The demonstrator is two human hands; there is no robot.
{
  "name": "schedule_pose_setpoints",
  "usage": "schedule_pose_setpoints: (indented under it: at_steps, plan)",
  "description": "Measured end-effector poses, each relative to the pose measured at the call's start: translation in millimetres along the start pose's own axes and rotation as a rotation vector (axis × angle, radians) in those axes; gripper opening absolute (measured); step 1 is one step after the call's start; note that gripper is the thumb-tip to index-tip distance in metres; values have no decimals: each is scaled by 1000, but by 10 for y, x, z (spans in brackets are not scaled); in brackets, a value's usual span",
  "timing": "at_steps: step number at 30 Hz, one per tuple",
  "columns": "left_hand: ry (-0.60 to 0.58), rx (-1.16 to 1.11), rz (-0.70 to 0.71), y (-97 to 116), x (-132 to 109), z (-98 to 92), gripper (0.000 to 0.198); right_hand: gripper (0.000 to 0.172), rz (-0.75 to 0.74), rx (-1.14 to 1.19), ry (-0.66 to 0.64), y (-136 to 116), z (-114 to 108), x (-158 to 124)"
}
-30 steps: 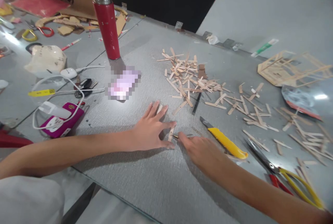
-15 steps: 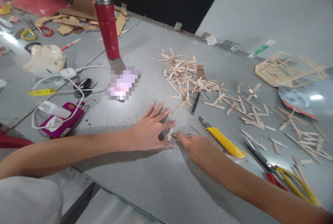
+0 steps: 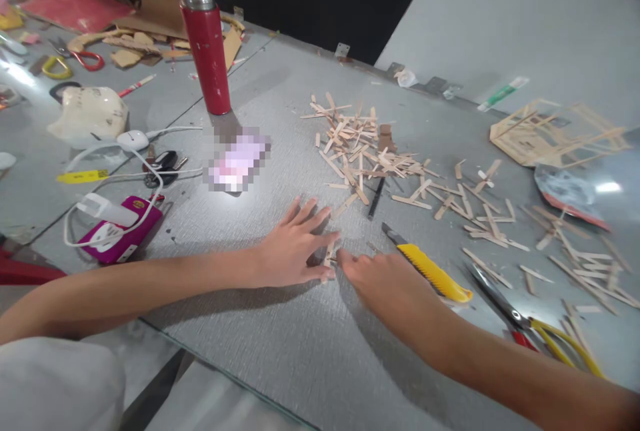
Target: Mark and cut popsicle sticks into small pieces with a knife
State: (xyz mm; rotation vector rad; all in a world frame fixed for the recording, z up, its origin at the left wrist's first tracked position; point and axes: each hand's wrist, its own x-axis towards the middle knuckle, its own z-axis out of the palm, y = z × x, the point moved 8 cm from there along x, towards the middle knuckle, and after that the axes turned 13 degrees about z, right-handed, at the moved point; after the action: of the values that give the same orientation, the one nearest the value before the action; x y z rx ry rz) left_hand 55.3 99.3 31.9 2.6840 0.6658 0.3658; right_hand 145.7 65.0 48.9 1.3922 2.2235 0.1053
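My left hand [image 3: 293, 244] lies on the grey table with its fingers spread. Its thumb and index finger press either end of a small wooden stick piece [image 3: 329, 256]. My right hand [image 3: 377, 277] is closed around a thin pointed tool, mostly hidden by the fingers; its tip touches the stick between my left thumb and index finger. Just beyond my right hand lies a yellow utility knife [image 3: 435, 273] with its blade pointing away. A thin black stick-like tool [image 3: 377, 199] rests further up.
A heap of cut wooden sticks [image 3: 355, 144] spreads across the table. Scissors [image 3: 520, 321] lie at right, a wooden frame model [image 3: 530, 134] behind. On the left are a red flask [image 3: 207, 57], a blurred-out phone [image 3: 239, 161], a purple power strip [image 3: 123, 227], cables and keys [image 3: 165, 167].
My right hand has shifted slightly and its fingers now cover more of the thin tool. The tip remains at the stick. My left hand stays nearly in place.
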Motion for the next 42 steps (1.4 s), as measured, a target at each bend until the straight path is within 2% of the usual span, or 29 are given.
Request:
schedule_pose_setpoints:
  at_steps: [6, 10, 19, 23, 28, 30, 34, 37, 39, 42]
  plan:
    - [-70, 15, -41, -11, 40, -35, 64, 32, 36, -30, -33, -70, -74, -28]
    - [-102, 21, -61, -28, 52, -28, 65, 33, 55, -43, -53, -57, -30, -40]
    - [-87, -9, -90, -29, 47, -35, 63, 39, 42, -1, -108, -38, -28, -17]
    - [-90, -18, -90, -31, 44, -27, 62, 42, 38, 83, -152, 53, 93, 12]
    - [-54, -33, -72, -39, 34, -20, 59, 38, -52, 338, -141, 178, 240, 61]
    - [-46, -29, -68, -44, 31, -18, 60, 37, -41, 303, -128, 159, 211, 57]
    - [-47, -24, -68, -58, 28, -10, 64, 41, 68, 37, -74, -14, 16, -13]
    - [-60, -2, -64, -61, 28, 3, 65, 42, 40, -64, -55, -168, -108, -58]
    - [-73, 11, -63, -66, 28, 17, 65, 40, -30, -56, -87, -191, -128, -40]
    - [-71, 23, -54, -70, 27, 31, 68, 37, -77, 72, -177, -47, -127, 73]
